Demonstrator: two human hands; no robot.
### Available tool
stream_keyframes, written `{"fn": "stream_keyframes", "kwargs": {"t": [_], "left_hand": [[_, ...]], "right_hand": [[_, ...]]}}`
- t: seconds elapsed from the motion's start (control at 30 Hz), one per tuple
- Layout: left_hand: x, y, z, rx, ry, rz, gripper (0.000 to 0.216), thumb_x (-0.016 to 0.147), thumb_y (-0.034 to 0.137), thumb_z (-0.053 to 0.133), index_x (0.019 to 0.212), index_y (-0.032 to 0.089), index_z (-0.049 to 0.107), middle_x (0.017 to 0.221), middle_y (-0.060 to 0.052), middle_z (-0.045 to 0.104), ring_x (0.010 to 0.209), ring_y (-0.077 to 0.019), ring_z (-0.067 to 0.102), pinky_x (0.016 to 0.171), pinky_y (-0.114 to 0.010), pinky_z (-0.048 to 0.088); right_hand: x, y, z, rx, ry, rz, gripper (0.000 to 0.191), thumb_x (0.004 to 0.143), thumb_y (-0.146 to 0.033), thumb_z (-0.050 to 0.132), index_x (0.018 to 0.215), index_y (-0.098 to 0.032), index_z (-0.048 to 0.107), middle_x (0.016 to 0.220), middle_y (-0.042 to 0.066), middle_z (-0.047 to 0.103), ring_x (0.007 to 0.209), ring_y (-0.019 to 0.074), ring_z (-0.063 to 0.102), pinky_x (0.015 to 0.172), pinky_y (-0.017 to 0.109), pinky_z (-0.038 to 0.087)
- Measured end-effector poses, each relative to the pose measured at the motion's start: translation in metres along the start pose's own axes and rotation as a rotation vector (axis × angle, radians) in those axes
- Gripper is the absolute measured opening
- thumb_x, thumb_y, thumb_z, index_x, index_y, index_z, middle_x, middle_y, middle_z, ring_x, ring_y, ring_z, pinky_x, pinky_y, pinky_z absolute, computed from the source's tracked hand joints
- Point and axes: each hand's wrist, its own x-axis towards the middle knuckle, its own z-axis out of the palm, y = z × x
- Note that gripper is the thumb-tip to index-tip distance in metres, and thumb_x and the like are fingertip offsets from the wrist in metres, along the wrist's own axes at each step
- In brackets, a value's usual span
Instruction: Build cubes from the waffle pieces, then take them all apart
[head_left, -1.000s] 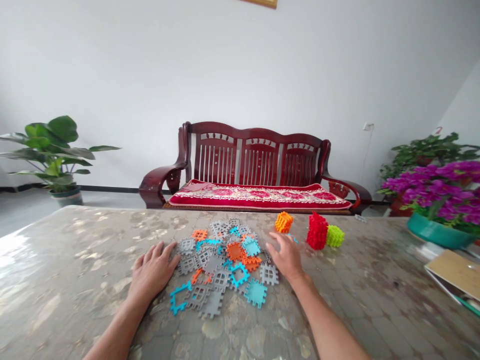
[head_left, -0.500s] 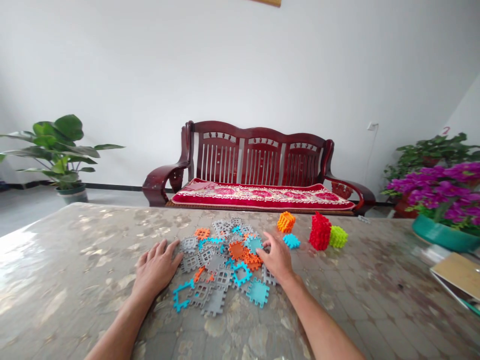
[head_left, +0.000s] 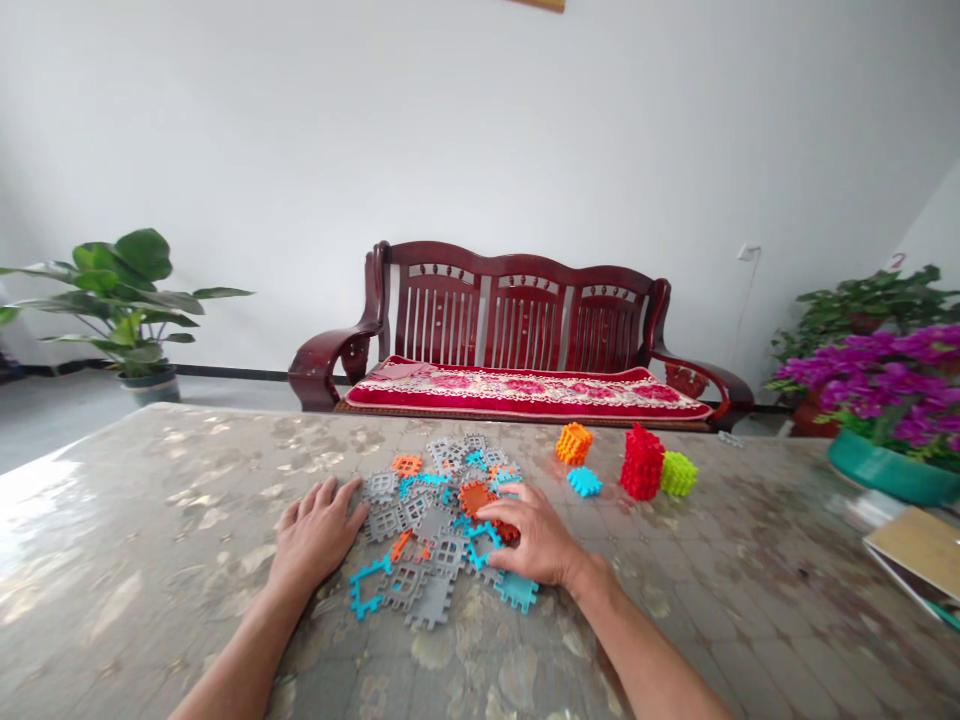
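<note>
A pile of flat plastic interlocking tiles with notched edges lies on the table, grey, orange and blue. My left hand (head_left: 319, 530) rests flat beside the pile's left side, its fingers spread and holding nothing. Over the right side of the pile, my right hand (head_left: 536, 540) is open, with thumb and fingers apart. Its fingertips are close to an orange tile (head_left: 474, 496); whether they touch it I cannot tell. Below that hand lies a blue solid tile (head_left: 517, 592), partly covered. A plain grey tile (head_left: 431, 602) is at the near edge, beside a blue open frame (head_left: 355, 598).
Behind the pile to the right stand an orange cube (head_left: 574, 444), a stack of blue tiles (head_left: 584, 482), a tall red block (head_left: 642, 465) and a green cube (head_left: 679, 474). A flower pot (head_left: 885, 468) and a cardboard-coloured item (head_left: 919, 550) occupy the table's right side. A wooden bench (head_left: 525, 300) stands beyond.
My right hand has moved left and toward me over the pile, now covering part of the blue tiles. My left hand has stayed in place.
</note>
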Motion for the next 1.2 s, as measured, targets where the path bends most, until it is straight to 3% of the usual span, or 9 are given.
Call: {"fn": "stream_keyframes", "kwargs": {"t": [0.2, 0.37, 0.53, 0.67, 0.8, 1.0, 1.2], "left_hand": [[0.001, -0.001, 0.000, -0.003, -0.006, -0.001, 0.055, 0.092, 0.046, 0.034, 0.139, 0.026, 0.053, 0.147, -0.013, 0.048, 0.139, -0.0281, 0.038, 0.113, -0.046, 0.024], [0.000, 0.001, 0.000, -0.010, 0.002, -0.006, 0.055, 0.092, 0.046, 0.034, 0.139, 0.025, 0.054, 0.147, -0.013, 0.048, 0.139, -0.0289, 0.038, 0.113, -0.046, 0.024], [0.000, -0.001, 0.001, -0.010, 0.005, -0.007, 0.055, 0.092, 0.048, 0.034, 0.139, 0.026, 0.054, 0.147, -0.012, 0.048, 0.139, -0.0278, 0.037, 0.113, -0.045, 0.023], [0.000, 0.000, -0.001, 0.000, 0.000, -0.003, 0.055, 0.092, 0.047, 0.033, 0.139, 0.025, 0.054, 0.147, -0.013, 0.048, 0.139, -0.0286, 0.038, 0.112, -0.045, 0.024], [0.000, 0.000, -0.001, -0.012, 0.000, -0.005, 0.054, 0.092, 0.046, 0.035, 0.139, 0.026, 0.054, 0.146, -0.012, 0.049, 0.138, -0.0285, 0.039, 0.112, -0.046, 0.025], [0.001, -0.001, 0.001, 0.002, 0.000, -0.006, 0.055, 0.093, 0.047, 0.032, 0.139, 0.026, 0.053, 0.147, -0.011, 0.048, 0.139, -0.0268, 0.038, 0.113, -0.045, 0.024], [0.000, 0.000, 0.000, 0.014, -0.007, -0.001, 0.055, 0.093, 0.047, 0.032, 0.140, 0.026, 0.053, 0.147, -0.011, 0.048, 0.139, -0.0277, 0.038, 0.113, -0.045, 0.024]], "right_hand": [[0.001, 0.000, 0.001, -0.054, -0.042, -0.040, 0.060, 0.067, -0.041, 0.083, 0.124, -0.034, 0.066, 0.115, 0.000, 0.072, 0.126, 0.0251, 0.048, 0.109, 0.041, 0.034], [0.001, -0.001, 0.003, -0.046, 0.025, -0.054, 0.055, 0.066, -0.040, 0.084, 0.118, -0.030, 0.069, 0.111, 0.003, 0.072, 0.113, 0.0231, 0.057, 0.101, 0.038, 0.041], [-0.001, 0.015, -0.006, 0.085, 0.254, 0.076, 0.052, 0.068, -0.035, 0.082, 0.117, -0.027, 0.068, 0.108, 0.004, 0.072, 0.104, 0.0211, 0.061, 0.095, 0.034, 0.046], [-0.007, 0.043, -0.020, -0.007, 0.408, 0.271, 0.050, 0.073, -0.033, 0.077, 0.121, -0.025, 0.065, 0.109, 0.004, 0.072, 0.105, 0.0216, 0.063, 0.099, 0.035, 0.045], [-0.015, 0.064, -0.030, -0.203, 0.359, 0.440, 0.048, 0.078, -0.032, 0.071, 0.124, -0.027, 0.063, 0.114, 0.003, 0.072, 0.100, 0.0208, 0.066, 0.093, 0.034, 0.049], [-0.018, 0.071, -0.026, -0.298, 0.238, 0.381, 0.049, 0.081, -0.017, 0.061, 0.130, -0.024, 0.060, 0.137, 0.006, 0.060, 0.126, 0.0216, 0.055, 0.108, 0.039, 0.041], [-0.011, 0.059, -0.016, -0.416, 0.223, 0.470, 0.046, 0.086, -0.022, 0.057, 0.132, -0.020, 0.059, 0.137, 0.009, 0.060, 0.124, 0.0239, 0.055, 0.105, 0.036, 0.042]]}}
